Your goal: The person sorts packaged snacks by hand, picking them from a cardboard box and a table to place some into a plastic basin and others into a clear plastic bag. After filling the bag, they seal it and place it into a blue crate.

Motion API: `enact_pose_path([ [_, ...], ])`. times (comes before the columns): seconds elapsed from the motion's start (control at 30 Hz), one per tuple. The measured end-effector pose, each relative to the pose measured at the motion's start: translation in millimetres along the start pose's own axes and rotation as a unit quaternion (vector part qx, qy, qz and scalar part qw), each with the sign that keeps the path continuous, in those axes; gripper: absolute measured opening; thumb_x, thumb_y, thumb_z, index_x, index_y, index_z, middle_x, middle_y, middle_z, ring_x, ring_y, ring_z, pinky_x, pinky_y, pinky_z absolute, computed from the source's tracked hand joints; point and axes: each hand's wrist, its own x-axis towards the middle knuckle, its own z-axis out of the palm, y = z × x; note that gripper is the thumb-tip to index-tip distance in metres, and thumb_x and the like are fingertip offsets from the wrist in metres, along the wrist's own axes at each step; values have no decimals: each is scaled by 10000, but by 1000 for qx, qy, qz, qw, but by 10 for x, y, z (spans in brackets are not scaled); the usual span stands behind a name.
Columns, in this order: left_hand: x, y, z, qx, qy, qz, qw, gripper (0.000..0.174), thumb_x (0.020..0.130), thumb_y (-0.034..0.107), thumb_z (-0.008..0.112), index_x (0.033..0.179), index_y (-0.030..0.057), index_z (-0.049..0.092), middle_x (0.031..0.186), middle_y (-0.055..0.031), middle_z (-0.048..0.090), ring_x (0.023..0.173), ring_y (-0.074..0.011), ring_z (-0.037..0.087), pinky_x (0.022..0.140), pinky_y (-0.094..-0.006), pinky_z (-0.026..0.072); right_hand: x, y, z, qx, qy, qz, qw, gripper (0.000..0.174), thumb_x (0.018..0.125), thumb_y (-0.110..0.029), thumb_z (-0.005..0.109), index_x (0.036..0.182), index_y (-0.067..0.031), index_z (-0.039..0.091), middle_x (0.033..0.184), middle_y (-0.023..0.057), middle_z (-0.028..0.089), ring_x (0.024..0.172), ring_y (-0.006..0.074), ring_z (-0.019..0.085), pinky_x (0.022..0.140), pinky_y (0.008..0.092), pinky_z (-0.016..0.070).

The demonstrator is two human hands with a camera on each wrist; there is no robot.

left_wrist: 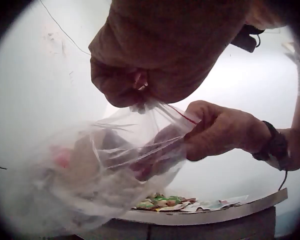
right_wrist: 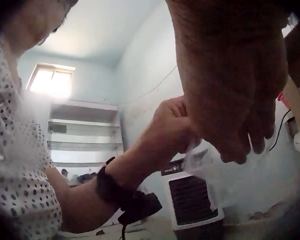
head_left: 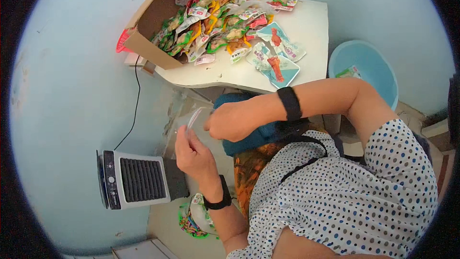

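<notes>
A clear plastic bag point(left_wrist: 110, 170) with a thin red line along its mouth hangs between the two hands, in front of the person's lap. My left hand point(head_left: 196, 156) pinches one side of its top edge between thumb and fingers. On the opposite side, my right hand point(head_left: 233, 121) grips the edge where the red line ends, as the left wrist view shows. Seen from the right wrist, the back of that hand point(right_wrist: 230, 75) hides most of the bag.
Many small snack packets point(head_left: 211, 24) spill from a cardboard box point(head_left: 153, 50) onto the white table point(head_left: 311, 24). Flat printed pouches point(head_left: 280, 69) lie nearer its edge. A blue tub point(head_left: 364, 57) stands beside it. An air cooler point(head_left: 139, 180) and a bag of colourful packets point(head_left: 196, 218) are lower left.
</notes>
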Motion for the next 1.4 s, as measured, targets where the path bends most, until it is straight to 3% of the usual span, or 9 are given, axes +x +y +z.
enact_pose_path([
  [0.2,196,18,93,24,-41,27,999,119,891,96,639,911,-13,683,799,-176,668,653,-320,634,585,-372,488,-629,327,-358,162,222,10,961,241,813,-151,642,968,34,646,1095,230,622,1013,399,602,864,451,488],
  [0.3,337,-75,189,40,-15,44,998,117,892,100,640,901,-7,686,801,-178,668,654,-329,631,589,-376,488,-1071,453,-324,-38,309,108,944,448,814,-282,690,1147,3,594,1332,239,485,1208,392,496,927,515,450],
  [0.4,539,9,256,67,-10,40,997,121,894,108,641,915,-2,689,819,-177,674,668,-325,639,598,-379,493,-1403,621,-127,-209,218,289,908,678,784,-388,721,1317,-37,491,1478,219,305,1353,373,337,968,597,396],
  [0.43,600,35,293,75,-8,43,996,124,895,110,641,923,-1,689,830,-174,678,676,-322,643,603,-379,496,-1475,688,-69,-143,177,334,915,728,793,-484,678,1349,-57,484,1478,207,305,1377,382,280,963,713,324],
  [0.77,1173,149,646,74,79,126,986,116,888,124,655,991,85,690,744,-90,610,642,-276,596,554,-372,474,-1960,857,-84,-75,137,388,908,581,825,-370,624,1339,-128,502,1503,152,308,1424,307,236,991,668,349],
  [0.87,1112,330,766,60,-3,76,995,124,884,111,643,970,34,692,914,-139,697,783,-293,673,691,-363,528,-2120,1083,-130,-66,139,387,909,546,828,-330,609,1328,-131,514,1499,148,323,1430,299,230,1023,643,343],
  [1.07,851,491,1027,-1,-54,48,997,115,878,104,640,970,52,687,862,-128,677,751,-299,652,665,-371,516,-2226,1438,-227,-66,100,438,891,479,866,-236,583,1321,-106,511,1533,125,285,1453,302,181,1071,637,292],
  [1.27,707,463,1199,-32,-66,26,997,125,884,92,626,997,60,668,842,-130,647,762,-316,634,637,-390,499,-1984,1524,-587,-153,-59,554,816,351,817,-147,619,1159,-65,624,1300,137,552,1203,321,517,941,545,437],
  [1.4,657,452,1249,-31,-46,20,998,128,883,99,625,997,66,670,838,-128,644,759,-318,635,637,-391,498,-1571,1483,-789,-101,119,444,883,257,796,-133,627,1031,-34,665,1046,165,656,990,351,609,858,458,483],
])
